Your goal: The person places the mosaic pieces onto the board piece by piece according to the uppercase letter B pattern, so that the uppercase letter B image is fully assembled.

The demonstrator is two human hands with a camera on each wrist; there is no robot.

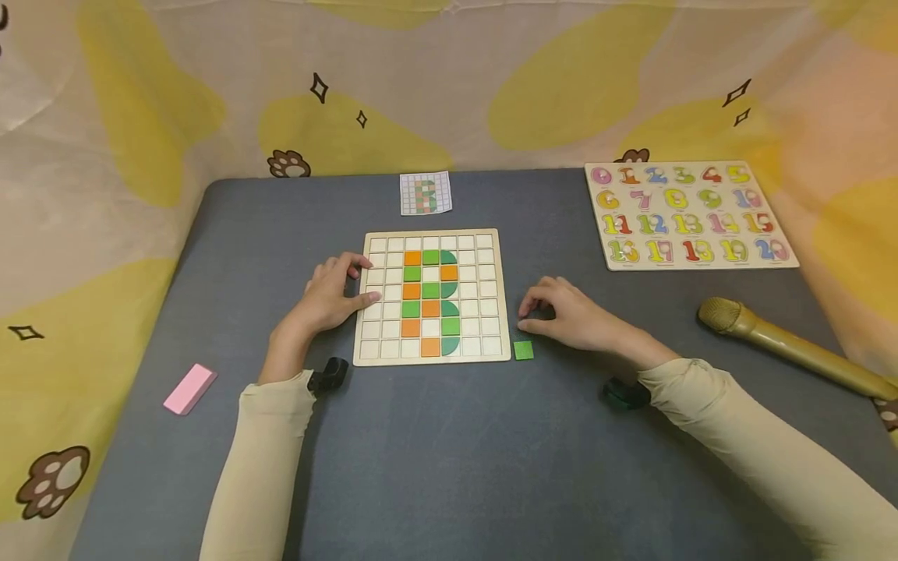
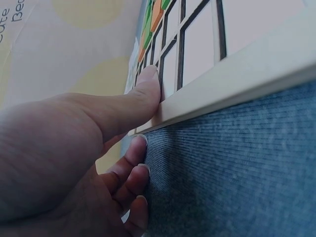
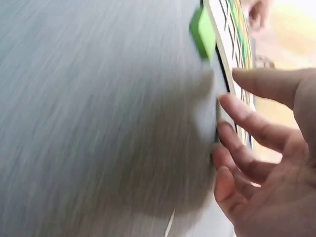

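A square wooden grid board [image 1: 431,361] lies on the grey table, with orange and green squares and dark green rounded tiles set in several of its cells. My left hand [image 1: 327,292] rests at the board's left edge. In the left wrist view its thumb [image 2: 143,94] lies on the rim while the other fingers are beside the edge, loosely bent. To the right of the board hovers my right hand [image 1: 571,314], fingers loosely bent, nothing between them. Just below its fingertips a loose green square tile [image 1: 523,351] lies by the board's lower right corner, also visible in the right wrist view.
Behind the board lies a small pattern card [image 1: 426,195]. A number puzzle board [image 1: 691,216] is at the back right, with a gold microphone [image 1: 793,343] in front of it. A pink block [image 1: 190,389] lies at the left. Patterned cloth [image 1: 435,86] hangs behind the table.
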